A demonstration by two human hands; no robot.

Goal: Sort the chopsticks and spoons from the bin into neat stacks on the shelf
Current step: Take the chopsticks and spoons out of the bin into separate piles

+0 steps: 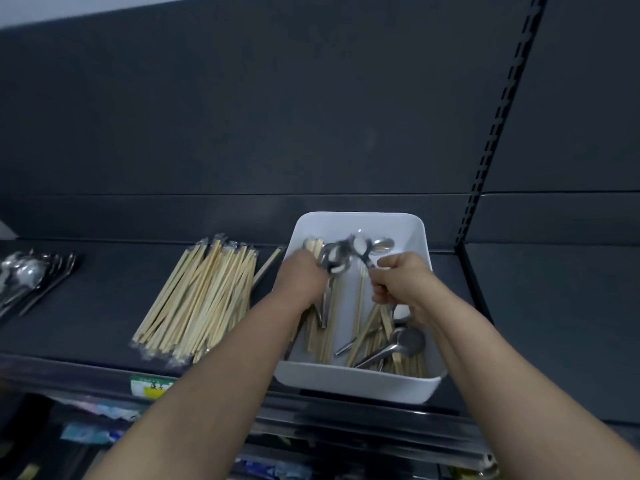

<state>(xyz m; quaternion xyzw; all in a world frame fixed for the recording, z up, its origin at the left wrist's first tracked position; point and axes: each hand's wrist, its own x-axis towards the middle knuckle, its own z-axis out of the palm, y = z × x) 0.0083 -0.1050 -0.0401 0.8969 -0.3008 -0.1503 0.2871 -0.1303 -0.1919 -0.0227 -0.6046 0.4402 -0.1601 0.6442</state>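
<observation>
Left hand grips blurred spoons inside the white bin; right hand pinches another spoon. Wrapped chopsticks lie stacked left of the bin.

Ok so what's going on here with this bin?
A person is sorting cutlery on a dark shelf. Both hands are in the white bin: the left hand grips a few spoons, the right hand holds another spoon by its handle, all motion-blurred. Wrapped chopsticks already lie piled left of the bin, with a stack of spoons further left. More of both remain in the bin.
</observation>
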